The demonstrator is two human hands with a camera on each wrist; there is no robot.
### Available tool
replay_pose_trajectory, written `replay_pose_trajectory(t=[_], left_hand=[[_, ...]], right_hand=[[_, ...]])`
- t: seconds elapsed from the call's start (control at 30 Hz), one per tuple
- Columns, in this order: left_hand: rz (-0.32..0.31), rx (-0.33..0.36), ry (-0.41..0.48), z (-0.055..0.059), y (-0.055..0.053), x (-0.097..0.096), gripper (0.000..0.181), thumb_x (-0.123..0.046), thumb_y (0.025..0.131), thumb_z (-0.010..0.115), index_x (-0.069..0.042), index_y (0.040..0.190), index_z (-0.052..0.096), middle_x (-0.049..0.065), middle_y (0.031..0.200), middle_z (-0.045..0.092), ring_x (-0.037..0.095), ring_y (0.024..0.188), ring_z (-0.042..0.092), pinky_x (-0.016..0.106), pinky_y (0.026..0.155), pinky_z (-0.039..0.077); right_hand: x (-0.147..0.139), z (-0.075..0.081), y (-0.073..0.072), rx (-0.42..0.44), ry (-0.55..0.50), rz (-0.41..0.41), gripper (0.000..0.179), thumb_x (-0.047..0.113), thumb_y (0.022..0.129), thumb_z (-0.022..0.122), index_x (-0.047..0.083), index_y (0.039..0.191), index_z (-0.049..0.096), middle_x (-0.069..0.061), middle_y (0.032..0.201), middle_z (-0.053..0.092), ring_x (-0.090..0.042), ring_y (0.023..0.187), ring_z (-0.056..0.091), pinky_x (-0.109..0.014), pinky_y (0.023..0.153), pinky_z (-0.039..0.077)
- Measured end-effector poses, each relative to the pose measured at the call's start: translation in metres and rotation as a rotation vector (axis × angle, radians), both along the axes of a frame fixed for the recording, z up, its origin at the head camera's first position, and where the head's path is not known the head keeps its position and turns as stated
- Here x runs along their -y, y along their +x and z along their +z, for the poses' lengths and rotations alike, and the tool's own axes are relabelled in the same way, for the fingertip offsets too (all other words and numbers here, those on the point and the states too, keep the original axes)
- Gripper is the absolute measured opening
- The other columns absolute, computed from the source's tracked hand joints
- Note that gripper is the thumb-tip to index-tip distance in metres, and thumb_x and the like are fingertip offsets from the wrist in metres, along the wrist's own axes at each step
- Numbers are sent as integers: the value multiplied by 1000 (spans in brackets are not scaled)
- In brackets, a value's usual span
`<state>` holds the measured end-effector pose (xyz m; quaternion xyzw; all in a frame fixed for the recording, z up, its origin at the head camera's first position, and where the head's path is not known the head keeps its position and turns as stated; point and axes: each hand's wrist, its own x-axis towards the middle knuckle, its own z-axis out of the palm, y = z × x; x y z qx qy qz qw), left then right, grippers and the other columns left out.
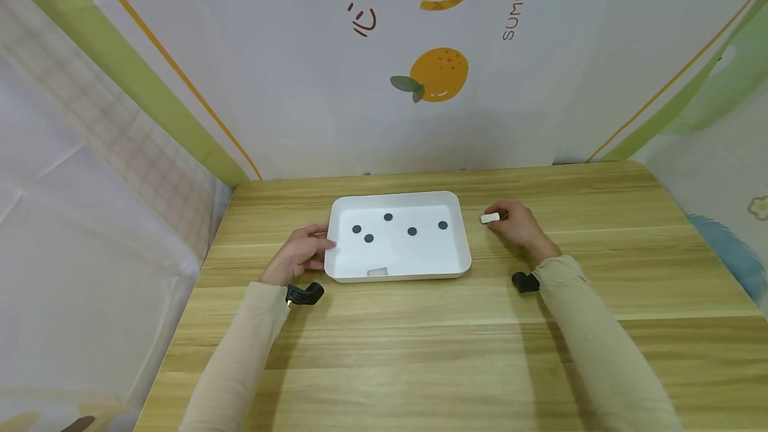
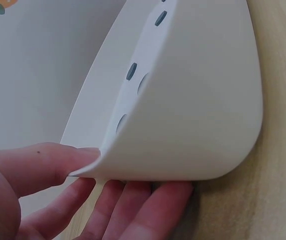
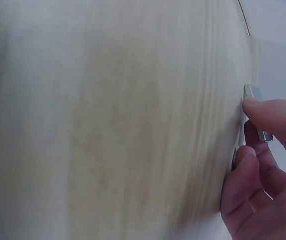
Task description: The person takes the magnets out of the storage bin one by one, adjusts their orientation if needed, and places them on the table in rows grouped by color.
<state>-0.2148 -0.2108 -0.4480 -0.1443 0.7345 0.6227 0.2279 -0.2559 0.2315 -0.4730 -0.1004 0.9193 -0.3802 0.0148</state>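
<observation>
A shallow white tray [image 1: 414, 255] lies on the table with several dark round discs [image 1: 412, 231] spread over its floor. My left hand [image 1: 303, 250] grips the tray's left end. In the left wrist view, the thumb bends over the rim while the other fingers touch the outer wall. To the right of the tray, apart from it, my right hand [image 1: 519, 227] pinches a small white rectangular block [image 1: 489, 218] between thumb and fingers. One end of that block looks shiny in the right wrist view. A dark edge [image 3: 234, 159] shows by the lower fingers there; its kind is unclear.
A pale flat rectangle [image 1: 378, 272] sits at the tray's front inner edge. The wooden table [image 1: 396, 352] meets a printed cloth [image 1: 300, 119] along its back edge. More cloth hangs at both sides. Black wrist cameras [image 1: 526, 282] stick out inward from both wrists.
</observation>
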Motion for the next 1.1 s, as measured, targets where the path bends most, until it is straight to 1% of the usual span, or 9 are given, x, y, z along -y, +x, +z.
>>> replay_pose_trajectory(t=[0.1, 0.2, 0.33, 0.57, 0.77, 0.93, 1.1], left_hand=[[3, 2, -1, 0, 1, 0, 60, -3, 91, 59, -5, 146, 36, 18, 141, 48, 12, 82, 66, 31, 65, 60], [4, 2, -3, 0, 1, 0, 60, -3, 91, 58, -5, 146, 36, 18, 142, 47, 12, 81, 66, 31, 64, 60], [5, 1, -1, 0, 1, 1, 60, -3, 91, 58, -5, 147, 35, 19, 143, 46, 12, 80, 66, 31, 64, 60], [2, 2, -2, 0, 1, 1, 62, -2, 90, 59, -4, 147, 34, 20, 143, 46, 11, 79, 65, 30, 64, 60], [-3, -3, -2, -1, 0, 1, 63, -3, 90, 59, -5, 147, 34, 20, 144, 45, 11, 79, 66, 31, 65, 60], [-1, -5, 0, -1, 0, 0, 63, -3, 89, 59, -6, 148, 35, 19, 145, 45, 10, 78, 66, 32, 67, 60], [6, -7, -6, -1, 1, 0, 62, -2, 89, 59, -6, 147, 36, 20, 144, 47, 10, 76, 66, 31, 65, 60]], right_hand=[[2, -1, -1, 12, 33, -20, 23, 9, 88, 65, -1, 109, 66, -20, 99, 65, -30, 90, 57, -33, 76, 43], [3, -1, -1, 14, 50, -36, 23, 7, 88, 65, -1, 110, 66, -20, 101, 65, -29, 90, 56, -33, 76, 42], [3, -2, -2, 3, 62, -39, 24, 6, 87, 66, -1, 110, 66, -21, 100, 65, -30, 89, 56, -33, 76, 42], [4, -2, -2, -8, 61, -27, 25, 4, 86, 64, -4, 110, 66, -24, 106, 64, -33, 93, 56, -35, 78, 42], [4, -1, -3, -6, 73, -30, 25, 5, 87, 63, -5, 110, 66, -25, 109, 64, -35, 98, 56, -40, 83, 44], [5, -2, -4, -13, 75, -22, 24, 4, 88, 62, -5, 110, 66, -25, 109, 65, -37, 100, 58, -47, 88, 45], [5, -1, -3, -29, 85, -15, 25, 4, 88, 61, -6, 110, 66, -27, 114, 64, -42, 109, 57, -54, 96, 43]])
